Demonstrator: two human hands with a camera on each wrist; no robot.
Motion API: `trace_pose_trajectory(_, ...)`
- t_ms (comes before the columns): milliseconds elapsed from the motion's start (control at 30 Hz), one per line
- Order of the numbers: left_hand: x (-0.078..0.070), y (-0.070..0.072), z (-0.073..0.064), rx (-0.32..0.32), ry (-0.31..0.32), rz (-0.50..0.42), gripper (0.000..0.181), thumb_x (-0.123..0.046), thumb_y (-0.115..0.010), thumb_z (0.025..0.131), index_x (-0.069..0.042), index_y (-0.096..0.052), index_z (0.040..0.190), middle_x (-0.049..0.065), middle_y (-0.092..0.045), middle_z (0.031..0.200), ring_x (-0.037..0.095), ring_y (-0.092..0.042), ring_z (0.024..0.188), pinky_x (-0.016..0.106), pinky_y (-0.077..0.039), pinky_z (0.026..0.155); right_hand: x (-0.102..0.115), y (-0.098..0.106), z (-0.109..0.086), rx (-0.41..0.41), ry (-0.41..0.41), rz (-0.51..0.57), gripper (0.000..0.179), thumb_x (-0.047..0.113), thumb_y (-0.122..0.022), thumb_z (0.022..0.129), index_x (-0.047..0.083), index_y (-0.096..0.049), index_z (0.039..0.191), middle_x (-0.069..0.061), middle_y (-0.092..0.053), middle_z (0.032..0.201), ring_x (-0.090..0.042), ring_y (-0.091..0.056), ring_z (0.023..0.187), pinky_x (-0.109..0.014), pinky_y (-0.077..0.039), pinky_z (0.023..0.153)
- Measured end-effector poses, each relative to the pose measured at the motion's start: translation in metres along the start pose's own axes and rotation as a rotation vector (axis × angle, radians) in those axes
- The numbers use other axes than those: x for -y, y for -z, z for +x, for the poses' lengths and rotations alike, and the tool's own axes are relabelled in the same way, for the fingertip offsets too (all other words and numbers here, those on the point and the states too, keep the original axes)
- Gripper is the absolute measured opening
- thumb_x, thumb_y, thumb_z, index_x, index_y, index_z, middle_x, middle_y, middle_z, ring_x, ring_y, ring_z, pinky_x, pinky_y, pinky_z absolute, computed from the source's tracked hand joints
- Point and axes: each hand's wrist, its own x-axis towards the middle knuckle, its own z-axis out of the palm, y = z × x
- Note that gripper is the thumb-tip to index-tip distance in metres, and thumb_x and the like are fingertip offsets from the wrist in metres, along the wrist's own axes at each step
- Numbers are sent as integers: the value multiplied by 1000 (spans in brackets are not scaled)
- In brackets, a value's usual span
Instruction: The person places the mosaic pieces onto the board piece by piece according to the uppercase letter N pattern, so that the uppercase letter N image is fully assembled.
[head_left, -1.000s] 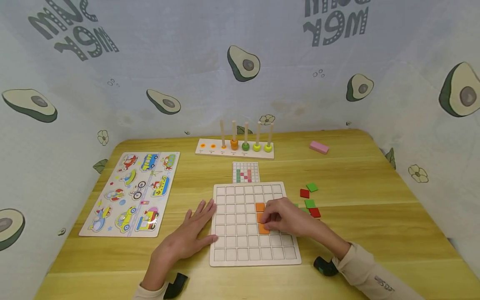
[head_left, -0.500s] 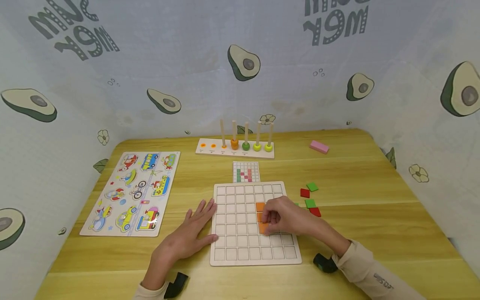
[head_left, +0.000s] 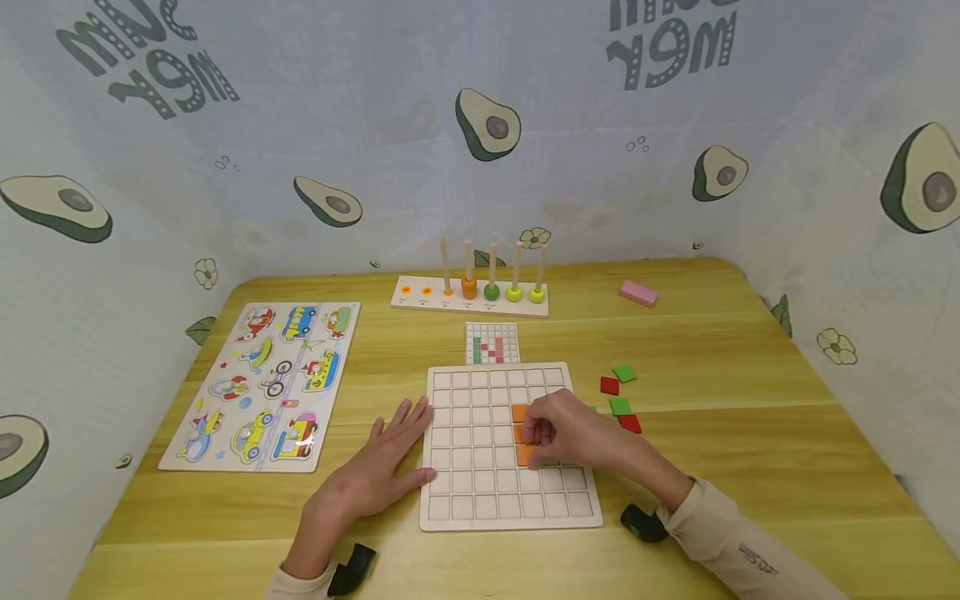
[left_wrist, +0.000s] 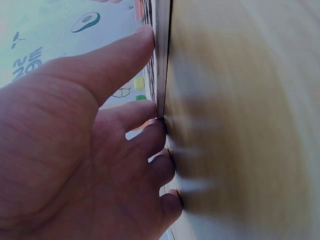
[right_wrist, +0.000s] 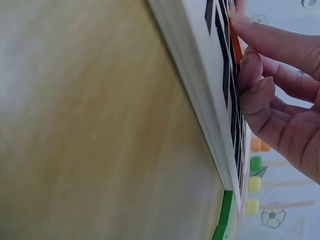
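Note:
A pale wooden grid board (head_left: pixel 465 483) lies on the table. Several orange tiles (head_left: pixel 520 413) form a short column right of its middle. My right hand (head_left: pixel 573 433) is over that column, fingers bent and thumb low. In the right wrist view its thumb and fingers pinch an orange tile (right_wrist: pixel 236 42) at the board's surface; the hand partly hides the tiles in the head view. My left hand (head_left: pixel 375 475) rests beside the board with fingers spread. Its thumb and fingertips touch the board's left edge, as the left wrist view also shows.
Loose green tiles (head_left: pixel 621 407) and red tiles (head_left: pixel 610 386) lie right of the board. A pattern card (head_left: pixel 492 343) sits behind it, with a peg counting stand (head_left: pixel 480 305) further back. A vehicle puzzle (head_left: pixel 277 387) lies left; a pink block (head_left: pixel 638 293) lies back right.
My right hand keeps its place at the orange tiles, with only a slight shift of its thumb and wrist. The left hand has stayed still.

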Motion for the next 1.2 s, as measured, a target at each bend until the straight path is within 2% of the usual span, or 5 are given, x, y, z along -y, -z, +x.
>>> trace_pose_trajectory(333,0,0,0,-1,2,-2,80,-29,-70,106,-2,-29,169,15,-20,179,40,-5,167,68,-1,131,4,2,7,48,-35,-16,27,3,-96,78,9,-71,81,5,-63,73,-4,-54,68,-22,-53,62)
trace_pose_trajectory(500,1,0,0,0,2,-6,80,-29,-71,106,-1,-29,169,15,-20,179,41,-5,167,68,-1,131,4,3,8,70,-22,-62,26,5,-96,79,9,-71,83,6,-62,73,-3,-53,68,-21,-52,62)
trace_pose_trajectory(733,2,0,-1,1,1,-7,80,-27,-70,106,0,-29,169,17,-20,179,41,-4,166,69,0,131,5,4,10,43,-42,-94,32,9,-99,76,10,-67,77,8,-56,68,-4,-50,65,-20,-48,59)
trace_pose_trajectory(1033,0,0,0,7,-1,-8,80,-29,-70,106,-1,-29,169,15,-20,179,41,-4,167,69,0,131,5,6,8,93,-28,-68,27,10,-96,81,10,-70,76,9,-60,66,-1,-52,61,-19,-50,57)
trace_pose_trajectory(1200,0,0,0,4,-2,-6,80,-29,-70,106,-1,-29,169,15,-20,179,41,-5,167,69,0,131,5,6,9,90,-18,-69,26,9,-95,82,11,-70,76,10,-59,67,-1,-51,61,-19,-49,57)
